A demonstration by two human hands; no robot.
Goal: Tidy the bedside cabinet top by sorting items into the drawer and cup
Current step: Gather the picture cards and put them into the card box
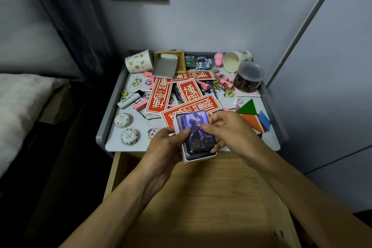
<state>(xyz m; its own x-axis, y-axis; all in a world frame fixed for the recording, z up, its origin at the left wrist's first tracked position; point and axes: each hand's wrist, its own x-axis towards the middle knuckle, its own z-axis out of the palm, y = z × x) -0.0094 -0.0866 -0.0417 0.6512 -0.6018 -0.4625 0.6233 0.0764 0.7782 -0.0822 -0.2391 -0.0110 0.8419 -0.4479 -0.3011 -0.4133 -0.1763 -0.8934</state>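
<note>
On the left of the counter [112, 141], a dotted paper cup [137, 63] lies on its side, with a white lighter [130, 99] and two round tins [123, 120] nearer the lower edge. Red paper strips [159, 96] spread across the middle. At frame centre, the left hand [167, 147] grips a small white box [184, 158], thumb curled over the purple card [196, 131] on top. The right hand [231, 129] has its fingers curled, pinching that card's right edge. The box is held over the counter's front edge, above the open drawer [211, 197]. On the right are a second cup [235, 62], also on its side, a plastic jar [248, 78] and coloured tangram pieces [249, 107].
</note>
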